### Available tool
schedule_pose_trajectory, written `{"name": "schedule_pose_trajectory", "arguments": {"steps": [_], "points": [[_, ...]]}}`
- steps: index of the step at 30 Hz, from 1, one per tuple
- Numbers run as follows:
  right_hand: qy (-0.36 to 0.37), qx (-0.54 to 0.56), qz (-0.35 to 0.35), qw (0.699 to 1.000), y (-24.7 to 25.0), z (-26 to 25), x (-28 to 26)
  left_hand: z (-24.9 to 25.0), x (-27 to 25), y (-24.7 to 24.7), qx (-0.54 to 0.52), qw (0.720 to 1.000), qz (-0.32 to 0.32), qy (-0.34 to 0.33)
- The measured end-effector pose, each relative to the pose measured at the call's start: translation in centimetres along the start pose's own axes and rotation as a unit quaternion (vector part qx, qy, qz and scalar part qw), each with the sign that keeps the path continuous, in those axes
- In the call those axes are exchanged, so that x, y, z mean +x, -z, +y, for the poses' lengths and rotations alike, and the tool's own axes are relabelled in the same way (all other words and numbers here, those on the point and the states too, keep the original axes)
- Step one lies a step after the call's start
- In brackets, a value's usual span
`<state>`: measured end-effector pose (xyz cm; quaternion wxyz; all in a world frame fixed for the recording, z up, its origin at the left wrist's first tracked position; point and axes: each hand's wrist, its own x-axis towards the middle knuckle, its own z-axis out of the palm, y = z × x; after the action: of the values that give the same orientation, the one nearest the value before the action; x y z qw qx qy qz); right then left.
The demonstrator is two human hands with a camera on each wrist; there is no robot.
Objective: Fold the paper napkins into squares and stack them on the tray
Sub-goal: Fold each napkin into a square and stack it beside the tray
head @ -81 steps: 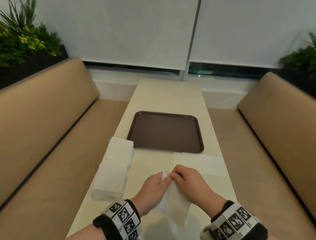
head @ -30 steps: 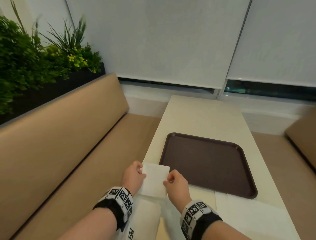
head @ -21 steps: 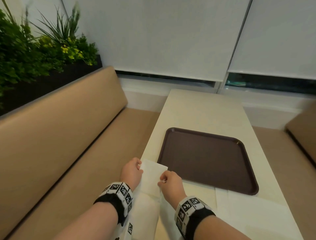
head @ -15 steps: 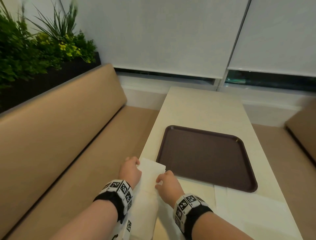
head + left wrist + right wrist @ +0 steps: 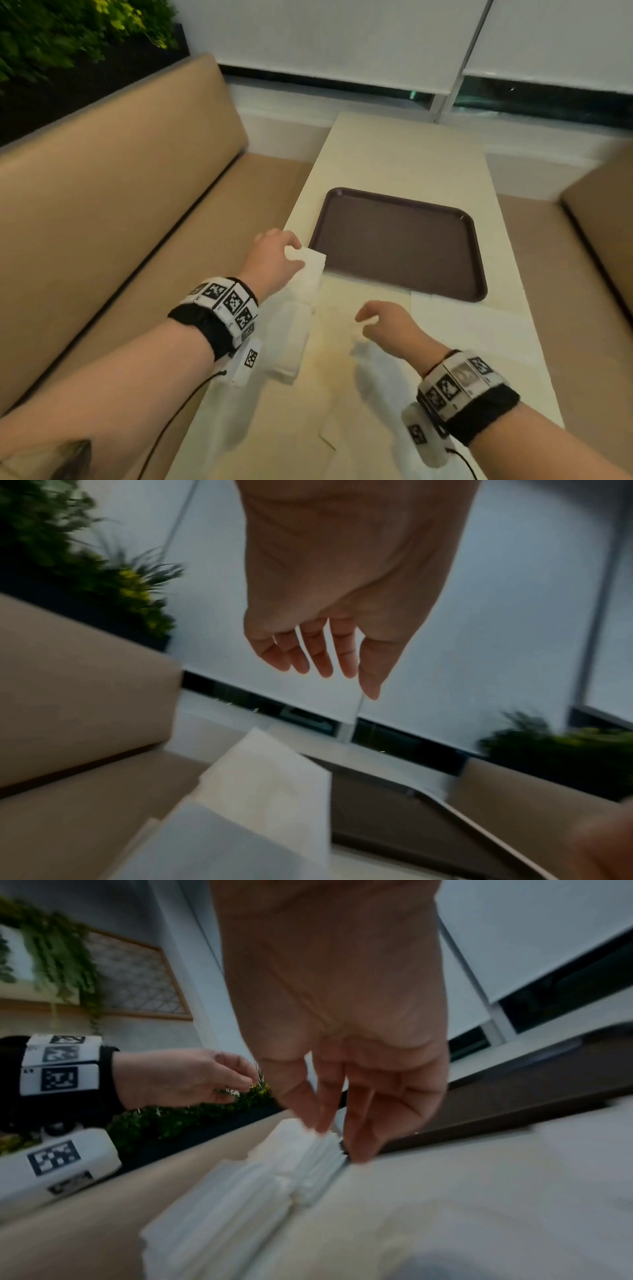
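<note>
Left hand (image 5: pixel 274 260), fingers relaxed, hovers over the napkin pile (image 5: pixel 301 291) at the tray's (image 5: pixel 476 274) 8 o'clock corner, seemingly to draw a sheet; right hand (image 5: pixel 387 325) loosely curled, holding nothing.

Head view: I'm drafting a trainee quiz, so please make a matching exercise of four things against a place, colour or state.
1 tray
2 napkin stack
3 left hand
4 right hand

a over the stack's far end
b dark brown
c right of the stack, holding nothing
d white, piled

Pairs: 1-b, 2-d, 3-a, 4-c
</note>
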<state>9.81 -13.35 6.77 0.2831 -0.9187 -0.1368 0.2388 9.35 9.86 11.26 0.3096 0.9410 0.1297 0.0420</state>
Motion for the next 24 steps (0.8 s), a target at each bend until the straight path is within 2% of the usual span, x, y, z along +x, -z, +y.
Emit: {"name": "schedule_pose_trajectory", "arguments": {"steps": [2, 4, 5, 7, 10, 12, 15, 18, 21, 24], "points": [[-0.040, -0.119, -0.093, 0.988, -0.3, 4.0, -3.6, 1.4, -3.2, -0.5, -0.033, 0.996, -0.042, -0.066], [-0.094, -0.188, -0.150, 0.966, -1.7, 7.5, -7.2, 2.4, -6.7, -2.5, -0.059, 0.984, -0.134, -0.099], [-0.118, -0.194, -0.150, 0.962, -2.6, 8.8, -8.8, 2.8, -8.2, -4.1, -0.057, 0.974, -0.190, -0.107], [-0.163, -0.166, -0.103, 0.967, -4.4, 10.9, -10.9, 3.3, -10.7, -7.8, -0.010, 0.952, -0.285, -0.115], [-0.176, -0.121, -0.009, 0.977, -6.3, 12.1, -12.8, 3.2, -13.5, -12.9, 0.074, 0.924, -0.366, -0.078], [-0.167, -0.104, 0.020, 0.980, -7.3, 12.1, -13.1, 2.8, -14.8, -15.2, 0.103, 0.922, -0.367, -0.063], [-0.152, -0.081, 0.033, 0.984, -8.4, 11.7, -13.1, 2.3, -15.6, -17.0, 0.106, 0.936, -0.330, -0.057], [-0.149, -0.054, 0.014, 0.987, -8.7, 11.6, -13.7, 2.1, -15.6, -17.7, 0.065, 0.943, -0.326, -0.015], [-0.176, 0.047, -0.003, 0.983, -8.0, 12.0, -14.6, 2.0, -16.3, -17.7, 0.025, 0.952, -0.305, 0.025], [-0.171, 0.099, 0.007, 0.980, -6.6, 13.0, -15.4, 2.1, -17.0, -16.8, -0.017, 0.957, -0.288, 0.032]]}}
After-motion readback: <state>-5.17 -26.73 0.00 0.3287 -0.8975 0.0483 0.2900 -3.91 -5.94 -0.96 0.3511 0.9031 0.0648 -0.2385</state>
